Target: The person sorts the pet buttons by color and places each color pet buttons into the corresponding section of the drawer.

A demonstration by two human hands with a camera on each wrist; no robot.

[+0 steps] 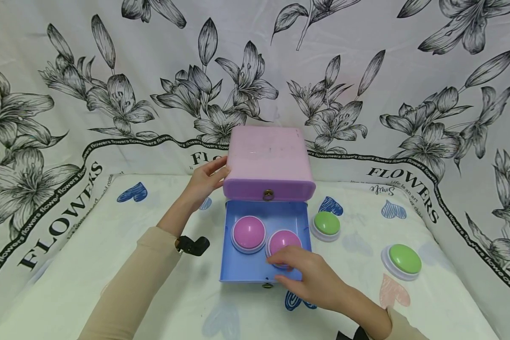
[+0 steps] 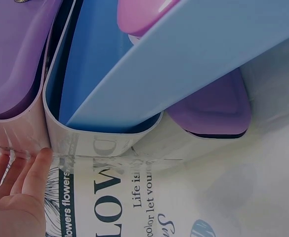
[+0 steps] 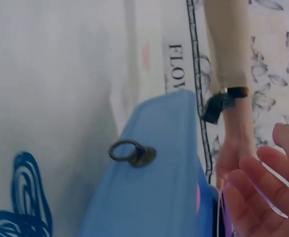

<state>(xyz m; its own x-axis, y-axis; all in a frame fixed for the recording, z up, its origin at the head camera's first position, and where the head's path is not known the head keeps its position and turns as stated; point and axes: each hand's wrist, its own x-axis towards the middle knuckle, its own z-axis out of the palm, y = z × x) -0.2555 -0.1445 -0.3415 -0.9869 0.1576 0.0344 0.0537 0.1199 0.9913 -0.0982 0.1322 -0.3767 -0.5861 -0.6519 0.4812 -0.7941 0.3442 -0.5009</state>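
A pink drawer cabinet [image 1: 269, 153] stands in the middle, its blue drawer [image 1: 238, 267] pulled out toward me. Two round buttons with pink domes on white bases lie inside: the left pink button [image 1: 249, 233] and the right pink button [image 1: 284, 238], partly covered by my fingers. My left hand [image 1: 204, 183] rests its fingers against the cabinet's left side; the left wrist view shows them extended on the pink wall. Above the drawer's front right corner is my right hand [image 1: 314, 278], thumb and fingers apart with nothing between them. Whether it touches the right button, I cannot tell.
Right of the drawer lie a nearer green button [image 1: 327, 223] and a farther green button [image 1: 404, 259]. A purple drawer front [image 1: 255, 189] is above the blue drawer, a lower purple drawer [image 2: 213, 106] below. The blue front carries a ring pull [image 3: 134, 154]. Flowered cloth [image 1: 344, 28] hangs behind.
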